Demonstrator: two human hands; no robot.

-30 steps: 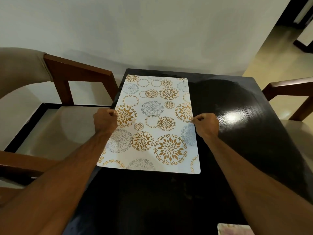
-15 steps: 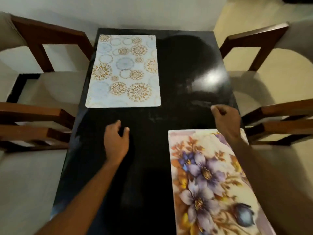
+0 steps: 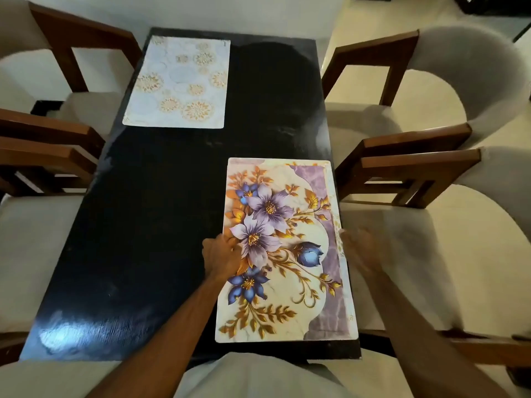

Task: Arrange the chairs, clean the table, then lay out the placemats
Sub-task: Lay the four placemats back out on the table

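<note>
A floral placemat (image 3: 290, 254) with purple and blue flowers lies on the near right part of the black table (image 3: 143, 225). My left hand (image 3: 221, 255) is at the mat's left edge, its curled fingers on top of the mat, pinching that edge. My right hand (image 3: 363, 251) is blurred at the mat's right edge, with its fingers stretched out and touching it. A white placemat (image 3: 176, 84) with gold and blue circles lies flat at the far left of the table.
Wooden chairs with pale cushions stand on both sides: two on the left (image 3: 43, 130) and two on the right (image 3: 416, 156). A white wall closes off the table's far end. A pale cushion (image 3: 258, 377) lies at the table's near edge.
Both hands left the white patterned mat at the far left and came back toward me. They now sit at the two side edges of the floral mat, and the view has tilted down.
</note>
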